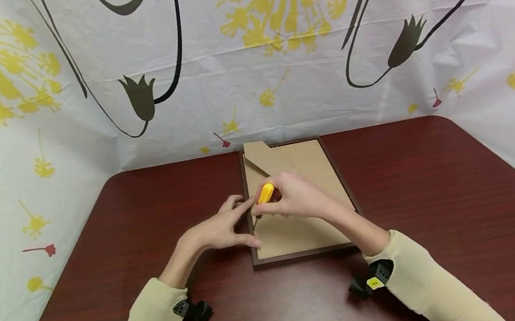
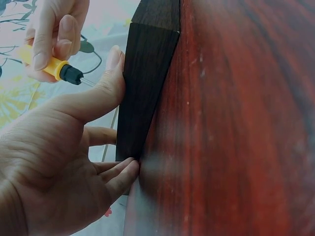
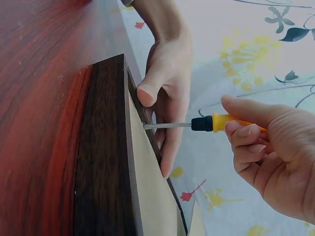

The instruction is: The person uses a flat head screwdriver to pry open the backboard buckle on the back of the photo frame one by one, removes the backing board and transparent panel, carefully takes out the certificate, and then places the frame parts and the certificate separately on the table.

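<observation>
A picture frame [image 1: 297, 256] lies on the table with its tan backing board [image 1: 304, 234] and folded stand flap [image 1: 257, 155] facing up. My right hand [image 1: 295, 196] grips a screwdriver by its yellow handle [image 1: 266, 193]. Its metal shaft [image 3: 170, 126] reaches down to the inner edge of the frame's left side, tip right at the seam beside the board. My left hand [image 1: 220, 231] steadies that same side, its thumb [image 3: 147, 94] and forefinger resting on the rim near the screwdriver tip. Other left fingers [image 2: 123, 177] touch the frame's outer side.
The dark red wooden table [image 1: 432, 188] extends on both sides of the frame. Behind it hangs a white floral sheet [image 1: 209, 70], close to the frame's far edge. Black wrist cameras [image 1: 200, 312] are strapped at both cuffs.
</observation>
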`<action>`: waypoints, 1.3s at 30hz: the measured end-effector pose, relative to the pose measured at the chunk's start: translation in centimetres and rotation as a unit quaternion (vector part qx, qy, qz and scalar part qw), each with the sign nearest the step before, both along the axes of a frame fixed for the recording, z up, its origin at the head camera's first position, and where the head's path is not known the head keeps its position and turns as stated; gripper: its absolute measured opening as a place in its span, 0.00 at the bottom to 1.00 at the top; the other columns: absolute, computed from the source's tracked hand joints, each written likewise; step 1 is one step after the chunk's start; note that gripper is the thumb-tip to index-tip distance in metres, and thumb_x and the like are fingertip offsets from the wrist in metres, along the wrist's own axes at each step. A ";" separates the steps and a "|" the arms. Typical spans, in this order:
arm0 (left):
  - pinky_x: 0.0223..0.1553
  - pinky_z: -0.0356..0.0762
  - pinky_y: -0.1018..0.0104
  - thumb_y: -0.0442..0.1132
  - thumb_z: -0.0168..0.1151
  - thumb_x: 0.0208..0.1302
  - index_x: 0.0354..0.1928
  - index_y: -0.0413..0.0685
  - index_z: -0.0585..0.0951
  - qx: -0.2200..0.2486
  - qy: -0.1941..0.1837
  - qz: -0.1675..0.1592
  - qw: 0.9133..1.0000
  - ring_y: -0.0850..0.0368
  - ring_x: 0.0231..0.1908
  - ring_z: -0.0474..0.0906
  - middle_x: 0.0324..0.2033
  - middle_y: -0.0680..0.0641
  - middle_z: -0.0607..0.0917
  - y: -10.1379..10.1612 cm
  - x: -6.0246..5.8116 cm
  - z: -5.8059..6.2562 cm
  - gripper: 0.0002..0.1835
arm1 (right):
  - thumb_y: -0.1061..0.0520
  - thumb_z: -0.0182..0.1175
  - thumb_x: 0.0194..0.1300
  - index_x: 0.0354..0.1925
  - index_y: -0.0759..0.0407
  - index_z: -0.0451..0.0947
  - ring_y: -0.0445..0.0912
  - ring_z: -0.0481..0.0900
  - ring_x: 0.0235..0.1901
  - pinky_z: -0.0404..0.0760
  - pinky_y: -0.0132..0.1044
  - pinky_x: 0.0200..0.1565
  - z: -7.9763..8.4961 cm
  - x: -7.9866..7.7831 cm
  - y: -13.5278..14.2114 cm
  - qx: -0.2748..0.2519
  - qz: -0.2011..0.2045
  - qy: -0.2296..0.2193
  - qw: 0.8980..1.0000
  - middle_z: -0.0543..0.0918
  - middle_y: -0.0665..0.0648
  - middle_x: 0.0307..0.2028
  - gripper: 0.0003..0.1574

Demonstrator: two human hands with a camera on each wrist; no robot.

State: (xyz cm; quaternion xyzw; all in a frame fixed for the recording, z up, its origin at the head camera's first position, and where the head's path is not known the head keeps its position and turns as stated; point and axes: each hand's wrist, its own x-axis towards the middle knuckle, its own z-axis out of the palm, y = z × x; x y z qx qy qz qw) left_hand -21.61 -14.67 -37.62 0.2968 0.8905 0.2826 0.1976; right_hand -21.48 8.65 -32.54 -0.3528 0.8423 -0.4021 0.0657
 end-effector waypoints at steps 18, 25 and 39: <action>0.69 0.57 0.42 0.56 0.74 0.60 0.75 0.50 0.66 0.013 0.005 -0.006 1.000 0.41 0.73 0.48 0.73 0.37 0.52 0.0 0.1 0.1 0.44 | 0.49 0.73 0.62 0.27 0.56 0.78 0.37 0.68 0.18 0.69 0.29 0.24 0.8 0.2 -2.2 0.060 -0.025 0.092 0.994 0.72 0.45 0.17 0.17; 0.69 0.57 0.42 0.55 0.74 0.60 0.75 0.51 0.66 0.021 0.006 -0.013 1.000 0.43 0.73 0.49 0.71 0.39 0.54 0.1 0.1 0.1 0.45 | 0.50 0.72 0.63 0.26 0.56 0.77 0.37 0.68 0.20 0.70 0.29 0.25 0.9 0.3 -2.9 0.060 -0.017 0.100 0.993 0.73 0.46 0.19 0.17; 0.71 0.49 0.40 0.54 0.74 0.59 0.78 0.45 0.58 0.034 0.006 -0.018 0.999 0.40 0.74 0.44 0.74 0.37 0.49 0.0 0.1 0.0 0.51 | 0.56 0.70 0.65 0.30 0.57 0.77 0.38 0.67 0.20 0.69 0.27 0.26 0.9 0.4 -4.1 0.075 -0.009 0.109 0.991 0.73 0.46 0.19 0.12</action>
